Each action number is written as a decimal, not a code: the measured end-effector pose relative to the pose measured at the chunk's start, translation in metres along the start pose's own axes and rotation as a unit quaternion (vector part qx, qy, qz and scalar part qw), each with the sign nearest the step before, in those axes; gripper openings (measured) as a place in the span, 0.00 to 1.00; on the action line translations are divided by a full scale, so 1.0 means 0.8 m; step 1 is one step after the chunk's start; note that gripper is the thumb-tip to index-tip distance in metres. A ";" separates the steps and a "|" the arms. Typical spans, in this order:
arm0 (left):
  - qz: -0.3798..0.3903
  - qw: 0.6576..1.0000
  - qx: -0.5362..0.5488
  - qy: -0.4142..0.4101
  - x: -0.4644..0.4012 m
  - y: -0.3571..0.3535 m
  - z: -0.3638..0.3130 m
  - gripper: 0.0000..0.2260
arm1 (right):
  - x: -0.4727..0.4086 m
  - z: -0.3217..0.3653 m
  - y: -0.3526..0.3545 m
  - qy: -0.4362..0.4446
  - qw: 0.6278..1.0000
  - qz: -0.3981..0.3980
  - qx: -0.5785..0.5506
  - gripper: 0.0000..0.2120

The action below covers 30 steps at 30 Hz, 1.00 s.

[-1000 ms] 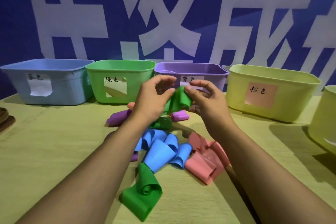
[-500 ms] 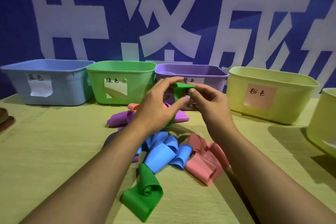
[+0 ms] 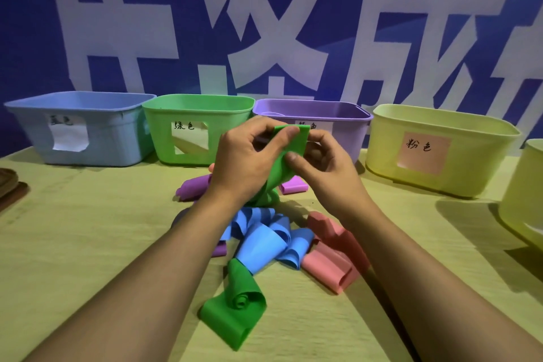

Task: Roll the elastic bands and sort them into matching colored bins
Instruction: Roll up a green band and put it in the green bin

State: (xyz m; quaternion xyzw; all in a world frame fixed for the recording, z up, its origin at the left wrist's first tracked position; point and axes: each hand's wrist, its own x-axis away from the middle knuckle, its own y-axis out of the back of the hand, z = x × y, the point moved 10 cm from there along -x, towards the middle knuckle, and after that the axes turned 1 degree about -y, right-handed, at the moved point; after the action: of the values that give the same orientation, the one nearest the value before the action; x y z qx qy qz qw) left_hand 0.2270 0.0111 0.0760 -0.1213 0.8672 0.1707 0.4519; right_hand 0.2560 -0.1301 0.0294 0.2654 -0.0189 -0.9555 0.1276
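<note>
Hands (image 3: 249,156) (image 3: 326,167) both pinch green band (image 3: 286,161); bin labels: 绿色 (image 3: 183,125), 粉色 (image 3: 418,145).

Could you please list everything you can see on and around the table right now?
Blue bin: 1, far left of row.
Green bin: 1, beside it.
Purple bin: 1, behind hands.
Yellow bins: 2, right; one labelled pink.
Held green band: 1, between both hands.
Loose green band: 1, nearest.
Blue bands: curled cluster, centre.
Pink bands: heap, right of blue.
Purple bands: several, beyond the heap.
Table: yellow-green.
Left hand, right hand: pinching the held band.
</note>
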 end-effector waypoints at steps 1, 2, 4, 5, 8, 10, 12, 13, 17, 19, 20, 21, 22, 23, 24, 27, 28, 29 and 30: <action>-0.007 1.000 0.011 0.008 -0.001 0.002 0.000 0.07 | 0.000 -0.004 -0.003 -0.011 1.000 0.008 0.004 0.17; -0.015 0.999 0.024 0.015 -0.001 0.005 0.000 0.07 | 0.001 -0.008 -0.006 -0.019 1.000 0.017 0.011 0.18; -0.032 0.998 0.053 0.030 -0.004 0.010 -0.002 0.03 | 0.000 -0.015 -0.010 -0.024 0.998 0.030 0.049 0.15; -0.043 0.996 0.062 0.039 -0.007 0.013 -0.004 0.03 | 0.000 -0.017 -0.012 -0.021 0.996 0.036 0.076 0.12; -0.043 0.994 0.082 0.062 -0.025 0.014 -0.018 0.03 | -0.001 -0.019 -0.011 -0.025 0.993 0.036 0.107 0.07; -0.028 0.993 0.093 0.061 -0.044 0.015 -0.035 0.03 | -0.001 -0.019 -0.008 -0.036 0.996 0.028 0.081 0.08; -0.018 0.995 0.091 0.047 -0.065 0.017 -0.053 0.02 | -0.002 -0.018 -0.007 -0.037 0.998 0.019 0.055 0.10; -0.015 0.995 0.086 0.041 -0.075 0.019 -0.061 0.02 | -0.002 -0.016 -0.005 -0.031 0.998 0.012 0.060 0.13; -0.029 0.994 0.096 0.054 -0.104 0.028 -0.073 0.03 | -0.002 -0.013 -0.003 -0.028 0.997 0.014 0.067 0.18; -0.029 0.991 0.109 0.069 -0.114 0.028 -0.071 0.04 | -0.001 -0.011 -0.007 -0.035 0.997 0.024 0.064 0.24; -0.028 0.990 0.114 0.074 -0.118 0.027 -0.070 0.05 | -0.001 -0.013 -0.008 -0.039 0.996 0.031 0.070 0.28; -0.028 0.990 0.116 0.078 -0.121 0.027 -0.069 0.05 | -0.002 -0.018 -0.010 -0.049 0.995 0.042 0.077 0.30; -0.031 0.989 0.117 0.081 -0.124 0.028 -0.068 0.05 | -0.001 -0.022 -0.013 -0.062 0.993 0.059 0.082 0.27; -0.034 0.989 0.115 0.083 -0.127 0.029 -0.066 0.06 | 0.001 -0.026 -0.015 -0.079 0.990 0.078 0.082 0.21; -0.038 0.989 0.112 0.085 -0.129 0.031 -0.065 0.06 | 0.003 -0.032 -0.017 -0.099 0.987 0.097 0.079 0.14; -0.047 0.989 0.108 0.092 -0.134 0.035 -0.059 0.06 | 0.014 -0.036 -0.026 -0.146 0.974 0.155 0.082 0.11; -0.051 0.988 0.109 0.096 -0.135 0.036 -0.056 0.06 | 0.017 -0.034 -0.027 -0.154 0.969 0.168 0.094 0.11; -0.055 0.987 0.111 0.101 -0.136 0.038 -0.052 0.06 | 0.019 -0.031 -0.029 -0.158 0.965 0.180 0.109 0.12; -0.060 0.986 0.114 0.107 -0.137 0.040 -0.048 0.06 | 0.022 -0.027 -0.031 -0.162 0.960 0.192 0.126 0.12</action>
State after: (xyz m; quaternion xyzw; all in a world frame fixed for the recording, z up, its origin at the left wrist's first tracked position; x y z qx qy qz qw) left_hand 0.2485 0.0312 0.1932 -0.1384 0.9153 0.0299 0.3771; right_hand 0.2464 -0.1101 -0.0004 0.1123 -0.2102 -0.9330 0.2697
